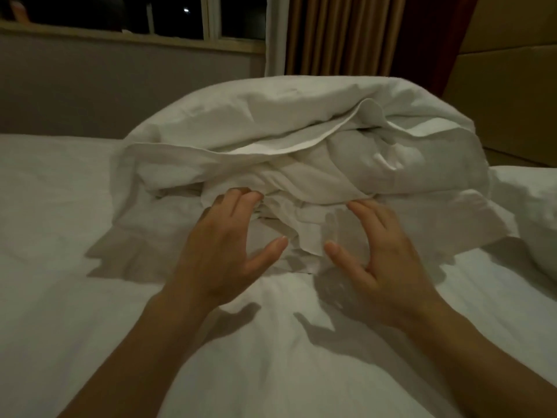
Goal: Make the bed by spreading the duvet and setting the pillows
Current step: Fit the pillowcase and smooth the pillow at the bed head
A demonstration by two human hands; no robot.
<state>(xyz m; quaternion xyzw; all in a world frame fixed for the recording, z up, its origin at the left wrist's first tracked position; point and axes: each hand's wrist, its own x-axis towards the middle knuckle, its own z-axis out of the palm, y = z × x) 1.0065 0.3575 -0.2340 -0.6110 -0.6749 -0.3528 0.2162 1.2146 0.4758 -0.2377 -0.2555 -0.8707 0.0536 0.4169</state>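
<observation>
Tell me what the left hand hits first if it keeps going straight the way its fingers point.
The left hand points into the bunched duvet. Its fingertips are already at the crumpled folds at the front of the pile, so it would likely meet those folds first. Whether they touch yet is unclear.

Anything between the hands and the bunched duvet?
Nothing visible. The left hand and right hand are both open over the white sheet, fingers already at the folds of the bunched white duvet. A white pillow lies off to the right, clear of both.
</observation>
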